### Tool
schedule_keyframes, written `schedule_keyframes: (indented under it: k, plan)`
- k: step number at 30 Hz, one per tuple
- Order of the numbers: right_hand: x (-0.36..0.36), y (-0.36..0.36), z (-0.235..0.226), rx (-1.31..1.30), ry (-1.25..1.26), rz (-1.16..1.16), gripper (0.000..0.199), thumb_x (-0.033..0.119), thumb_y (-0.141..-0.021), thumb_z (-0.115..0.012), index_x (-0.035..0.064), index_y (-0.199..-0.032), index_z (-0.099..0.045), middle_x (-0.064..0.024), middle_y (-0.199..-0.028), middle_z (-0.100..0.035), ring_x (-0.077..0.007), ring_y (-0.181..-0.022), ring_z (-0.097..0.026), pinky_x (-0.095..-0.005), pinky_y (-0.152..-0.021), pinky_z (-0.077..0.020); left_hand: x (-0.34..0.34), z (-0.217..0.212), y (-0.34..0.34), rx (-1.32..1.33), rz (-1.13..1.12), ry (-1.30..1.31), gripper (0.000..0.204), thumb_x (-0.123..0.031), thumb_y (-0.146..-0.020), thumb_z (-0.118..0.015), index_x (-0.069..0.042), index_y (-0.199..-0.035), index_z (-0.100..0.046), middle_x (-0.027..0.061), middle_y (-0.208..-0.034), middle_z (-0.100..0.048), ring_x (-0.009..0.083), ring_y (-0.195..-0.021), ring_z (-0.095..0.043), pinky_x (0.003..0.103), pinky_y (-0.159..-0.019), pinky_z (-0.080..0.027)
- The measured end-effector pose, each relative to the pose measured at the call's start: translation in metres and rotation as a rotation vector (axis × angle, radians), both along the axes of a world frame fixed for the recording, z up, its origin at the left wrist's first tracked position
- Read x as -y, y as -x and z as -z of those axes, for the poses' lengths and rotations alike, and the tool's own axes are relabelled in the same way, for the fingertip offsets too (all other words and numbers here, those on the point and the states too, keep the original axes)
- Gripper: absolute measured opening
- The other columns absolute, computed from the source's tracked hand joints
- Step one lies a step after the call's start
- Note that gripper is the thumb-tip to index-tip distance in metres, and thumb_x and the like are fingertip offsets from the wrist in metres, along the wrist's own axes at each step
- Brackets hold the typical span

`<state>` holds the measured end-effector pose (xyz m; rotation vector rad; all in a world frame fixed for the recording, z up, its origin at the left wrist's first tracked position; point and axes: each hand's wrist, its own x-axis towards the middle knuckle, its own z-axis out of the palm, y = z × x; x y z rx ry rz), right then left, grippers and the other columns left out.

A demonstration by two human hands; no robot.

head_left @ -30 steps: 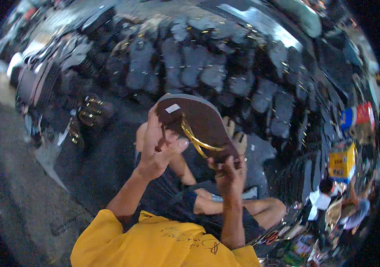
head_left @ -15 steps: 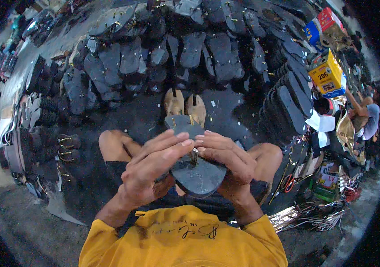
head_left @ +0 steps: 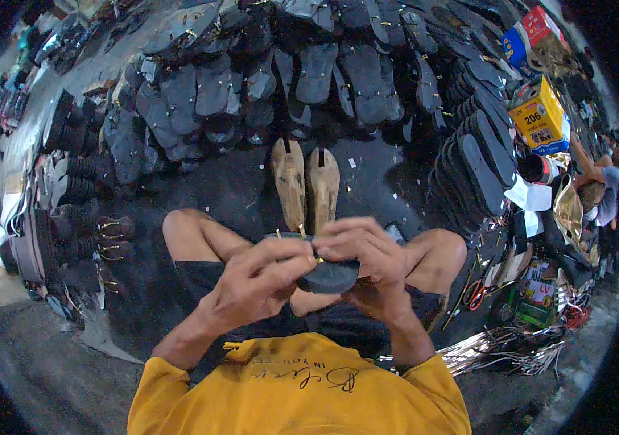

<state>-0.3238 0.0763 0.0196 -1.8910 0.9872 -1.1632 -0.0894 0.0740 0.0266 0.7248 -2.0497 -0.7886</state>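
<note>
Over my lap I hold a dark grey sandal sole (head_left: 329, 278), tilted, with small gold-coloured strips sticking up from it. My left hand (head_left: 260, 274) is closed around its left side, thumb and fingertips pressed near the middle. From the other side my right hand (head_left: 369, 255) grips it, its bent fingers close to a gold strip and slightly blurred. Both palms hide much of the sole. Just beyond it, two wooden shoe lasts (head_left: 289, 181) lie side by side on the dark floor, toes pointing away and slotted.
Rows of dark soles (head_left: 316, 72) spread ahead, with a leaning stack (head_left: 472, 163) at the right. A yellow box (head_left: 538, 116), scissors with red handles (head_left: 477, 296) and a bundle of shiny strips (head_left: 498, 351) lie on the right. Another person (head_left: 605, 185) sits at far right.
The sole has come down toward my lap and tilted, off the shoe lasts, which now show in full. My fingers have gone from lying flat over it to gripping it.
</note>
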Motion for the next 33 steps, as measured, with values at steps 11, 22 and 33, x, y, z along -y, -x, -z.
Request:
schedule_keyframes:
  k: [11, 22, 33]
  plan:
    - [-0.001, -0.056, 0.177, -0.277, -0.529, 0.541, 0.093, 0.024, -0.080, -0.091, -0.0033, -0.155, -0.042, -0.0256, -0.149, -0.056, -0.0383, -0.137, -0.055, -0.0480, -0.118, -0.0403, 0.101, 0.062, -0.050, -1.143, -0.135, -1.016, 0.069, -0.028, -0.087, -0.060, 0.002, -0.149, -0.054, 0.0224, -0.150, -0.057, 0.0410, -0.143, -0.054, 0.065, -0.115, -0.048]
    - [-0.057, 0.004, 0.030, 0.735, -1.073, 0.357, 0.058, 0.017, -0.089, -0.083, -0.0054, -0.138, -0.063, -0.0144, -0.125, -0.073, -0.0211, -0.110, -0.072, -0.0367, -0.096, -0.0588, 0.104, 0.065, -0.072, -1.360, -0.482, -0.436, 0.042, -0.021, -0.109, -0.060, -0.020, -0.149, -0.047, 0.0143, -0.147, -0.060, 0.0373, -0.139, -0.057, 0.071, -0.113, -0.047]
    - [-0.049, -0.037, 0.035, 0.140, -0.048, 0.164, 0.056, 0.000, -0.087, -0.076, -0.0065, -0.141, -0.061, -0.0334, -0.148, -0.059, -0.0421, -0.141, -0.057, -0.0482, -0.116, -0.0460, 0.064, 0.006, -0.024, -1.397, -0.119, -0.962, 0.039, -0.024, -0.111, -0.056, -0.014, -0.147, -0.046, 0.0207, -0.141, -0.061, 0.0408, -0.135, -0.059, 0.062, -0.111, -0.053]
